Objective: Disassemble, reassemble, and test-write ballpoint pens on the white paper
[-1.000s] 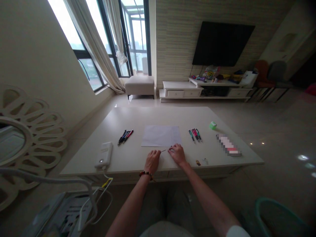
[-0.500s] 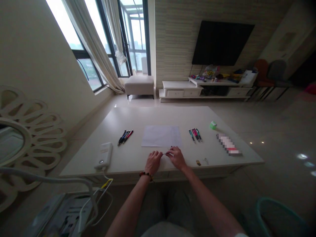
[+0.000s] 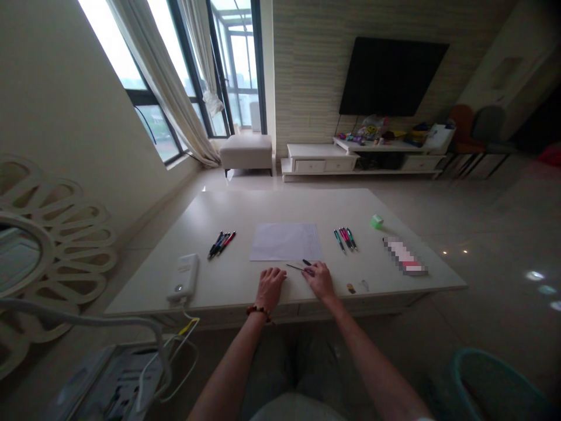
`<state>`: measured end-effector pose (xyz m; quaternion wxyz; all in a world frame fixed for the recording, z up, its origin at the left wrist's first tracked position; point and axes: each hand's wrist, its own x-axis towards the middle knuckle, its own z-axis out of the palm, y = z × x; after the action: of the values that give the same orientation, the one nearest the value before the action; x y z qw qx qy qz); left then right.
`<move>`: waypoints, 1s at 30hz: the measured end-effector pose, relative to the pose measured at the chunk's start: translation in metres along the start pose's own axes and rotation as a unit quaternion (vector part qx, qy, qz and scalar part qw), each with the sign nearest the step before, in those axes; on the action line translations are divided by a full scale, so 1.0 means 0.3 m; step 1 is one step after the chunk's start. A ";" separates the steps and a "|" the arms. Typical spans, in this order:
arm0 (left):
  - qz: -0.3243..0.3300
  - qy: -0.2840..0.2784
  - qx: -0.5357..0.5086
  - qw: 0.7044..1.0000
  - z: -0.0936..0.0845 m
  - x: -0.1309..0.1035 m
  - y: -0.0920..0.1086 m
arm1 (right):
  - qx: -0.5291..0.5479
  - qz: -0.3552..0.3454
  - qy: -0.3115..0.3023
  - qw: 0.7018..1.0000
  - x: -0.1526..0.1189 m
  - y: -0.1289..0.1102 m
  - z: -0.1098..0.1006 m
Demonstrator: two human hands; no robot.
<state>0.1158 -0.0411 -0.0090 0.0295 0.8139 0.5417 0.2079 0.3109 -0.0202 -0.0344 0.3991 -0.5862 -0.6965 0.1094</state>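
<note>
My right hand (image 3: 319, 280) is closed on a thin dark rod (image 3: 294, 267), whose free end points left. A short black piece (image 3: 306, 262) shows just above its fingers; whether the hand holds that too is unclear. My left hand (image 3: 270, 285), with a beaded bracelet, rests near the table's front edge, its fingers curled and apart from the rod; what they hold, if anything, is too small to tell. White paper (image 3: 284, 241) lies beyond both hands. Several pens (image 3: 222, 244) lie to its left, and more pens (image 3: 346, 239) to its right.
On the white table (image 3: 236, 204) are a white power strip (image 3: 184, 278) at left, a green-based container (image 3: 376, 221), a blurred-out pink item (image 3: 404, 257) and small brown pieces (image 3: 350, 288) at right. A cable (image 3: 186, 327) hangs off the front left edge.
My hands have moved apart. The thin rod's left end has come free of my left hand and stays with my right hand, which has shifted slightly right.
</note>
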 end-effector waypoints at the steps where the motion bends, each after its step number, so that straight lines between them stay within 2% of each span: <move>1: 0.007 0.005 -0.002 1.000 -0.001 0.000 -0.001 | -0.003 -0.003 0.004 1.000 -0.007 0.011 -0.009; 6: 0.027 0.018 -0.013 0.999 -0.001 0.011 -0.006 | -0.070 0.016 0.063 0.995 -0.080 0.152 -0.122; 9: 0.022 0.013 -0.013 1.000 0.001 0.027 -0.002 | -0.132 0.047 0.107 0.984 -0.117 0.258 -0.208; 12: 0.000 0.031 -0.008 0.999 -0.004 0.029 -0.010 | -0.172 0.071 0.145 0.972 -0.136 0.350 -0.284; 14: -0.029 0.058 0.002 0.998 -0.020 0.009 -0.040 | -0.188 0.075 0.159 0.966 -0.144 0.401 -0.326; 17: -0.080 0.093 0.029 0.992 -0.060 -0.062 -0.137 | -0.200 0.074 0.169 0.962 -0.161 0.465 -0.374; 21: -0.149 0.150 0.071 0.975 -0.119 -0.202 -0.307 | -0.202 0.079 0.201 0.955 -0.186 0.516 -0.394; 24: -0.188 0.205 0.088 0.956 -0.145 -0.281 -0.391 | -0.204 0.086 0.228 0.948 -0.196 0.524 -0.382; 27: -0.200 0.213 0.097 0.951 -0.150 -0.296 -0.401 | -0.209 0.099 0.245 0.942 -0.195 0.517 -0.369; 30: -0.174 0.166 0.091 0.966 -0.131 -0.240 -0.335 | -0.209 0.111 0.245 0.940 -0.187 0.496 -0.361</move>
<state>-0.0097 -0.0709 -0.0227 -0.0989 0.6604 0.6891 0.2814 0.4932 -0.0623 -0.0794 0.4108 -0.7389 -0.5147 -0.1422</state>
